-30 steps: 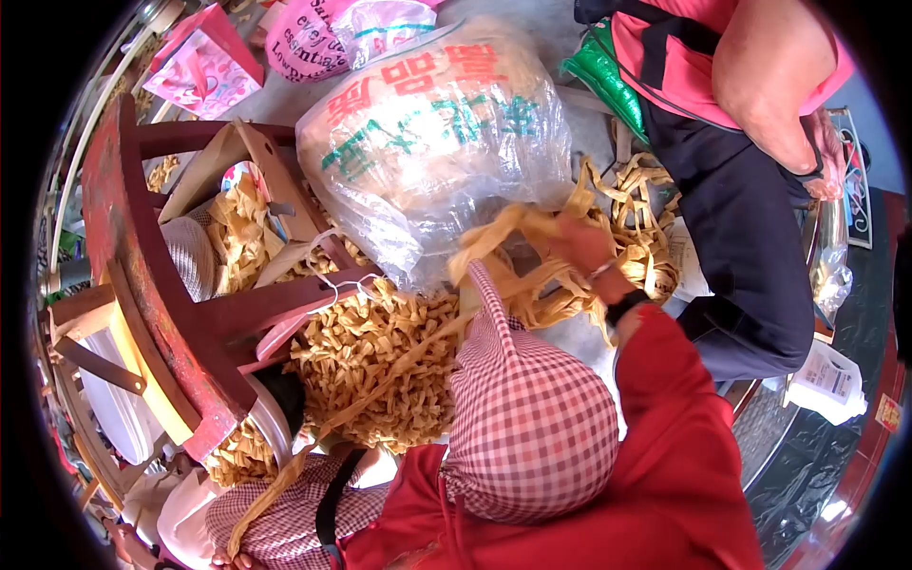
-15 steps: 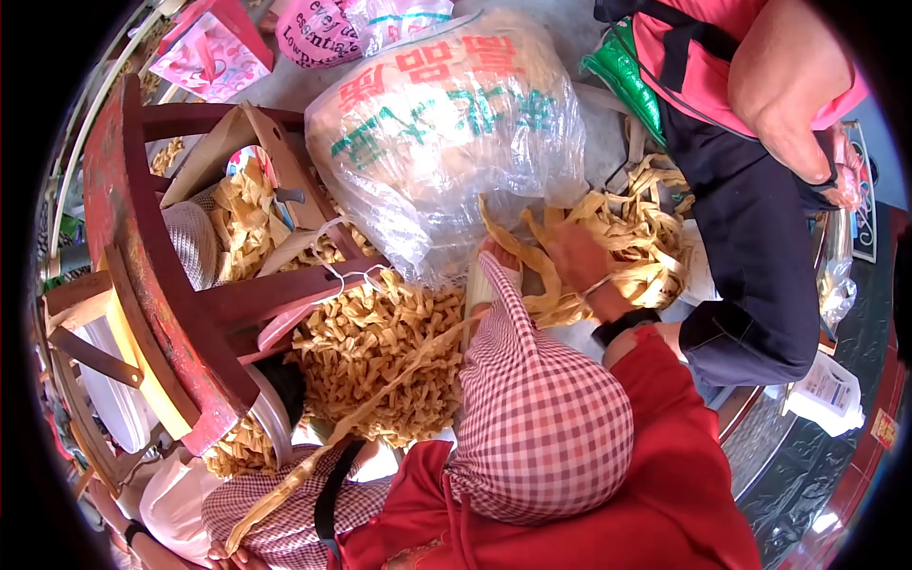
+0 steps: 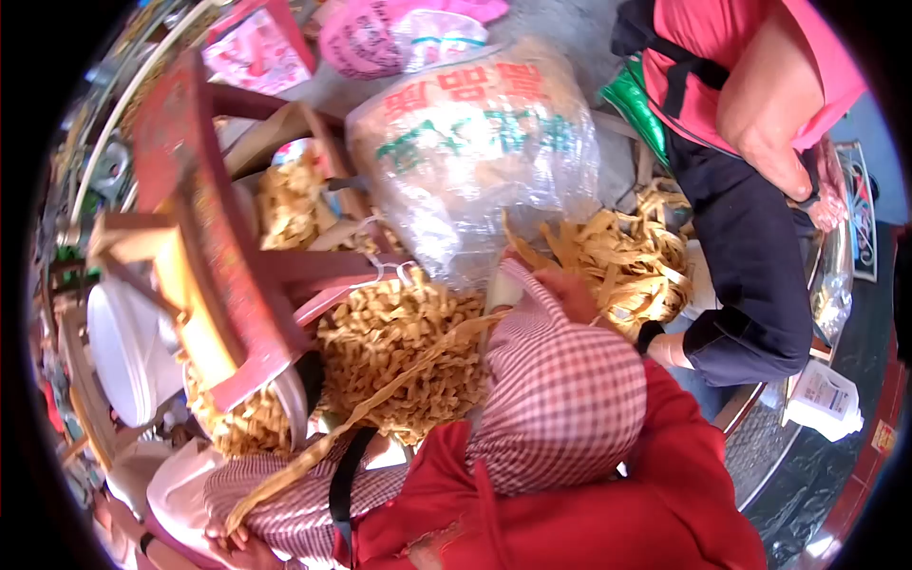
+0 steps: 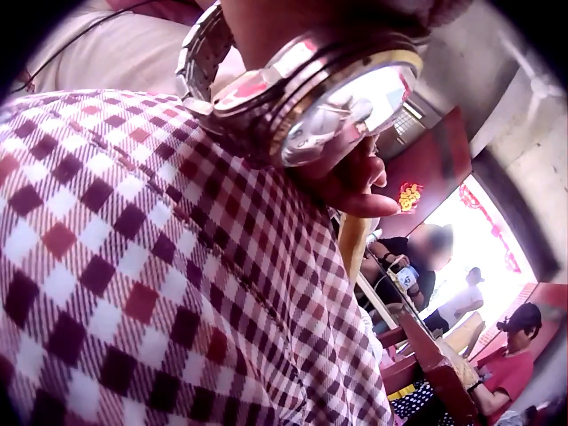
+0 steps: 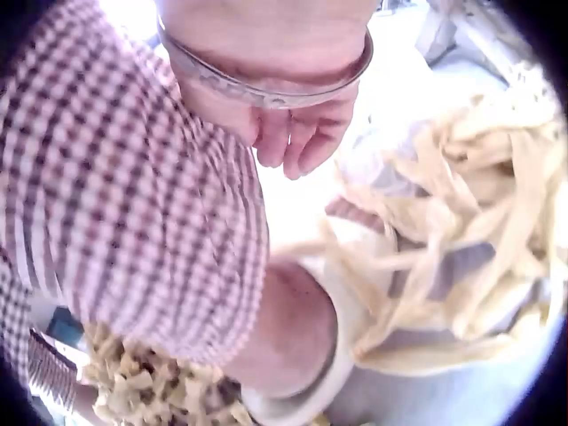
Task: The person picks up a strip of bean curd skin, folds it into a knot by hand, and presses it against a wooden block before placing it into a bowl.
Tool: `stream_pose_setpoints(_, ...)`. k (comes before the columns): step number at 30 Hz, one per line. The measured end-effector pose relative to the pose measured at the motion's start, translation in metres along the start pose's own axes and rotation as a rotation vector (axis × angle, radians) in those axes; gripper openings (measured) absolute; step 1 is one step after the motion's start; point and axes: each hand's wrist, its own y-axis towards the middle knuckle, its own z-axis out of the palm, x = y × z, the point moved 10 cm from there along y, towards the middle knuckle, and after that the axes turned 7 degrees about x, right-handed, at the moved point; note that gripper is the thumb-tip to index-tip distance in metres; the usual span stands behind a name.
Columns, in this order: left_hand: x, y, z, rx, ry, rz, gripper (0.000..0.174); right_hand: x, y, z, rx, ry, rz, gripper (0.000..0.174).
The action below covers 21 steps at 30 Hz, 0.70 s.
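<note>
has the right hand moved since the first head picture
Yes: judged against the plastic bag, the right hand has moved back toward the checked knee.

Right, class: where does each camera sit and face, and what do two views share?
Head: on the head, looking forward-down at strips; shows right hand, left hand.
Left wrist: on that wrist, looking past left hand towards doorway.
Right wrist: on that wrist, looking at right hand, ankle, strips.
Shared: head and right wrist show strips.
</note>
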Motion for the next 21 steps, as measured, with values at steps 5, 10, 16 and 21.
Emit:
stream_pose_setpoints(5, 0.009, -0.026, 0.039, -0.163, 0.165, -0.158, 0.026, 0.134, 0.050, -0.068, 0.284, 0.365, -0.002, 0.019)
stream_pose_setpoints(10, 0.040, -0.033, 0.161, 0.469, -0.086, -0.136, 0.040, 0.357, 0.020, -0.044, 0.601, 0.084, -0.350, 0.028)
stream_pose_setpoints(16, 0.024, -0.063, 0.219, 0.703, -0.422, -0.249, 0.049, 0.419, -0.031, 0.076, 0.612, 0.164, -0.680, 0.052)
stream_pose_setpoints(21, 0.016, -0.077, 0.212, 0.775, -0.309, -0.267, 0.048, 0.393, -0.053, 0.146, 0.921, 0.592, -0.269, 0.029)
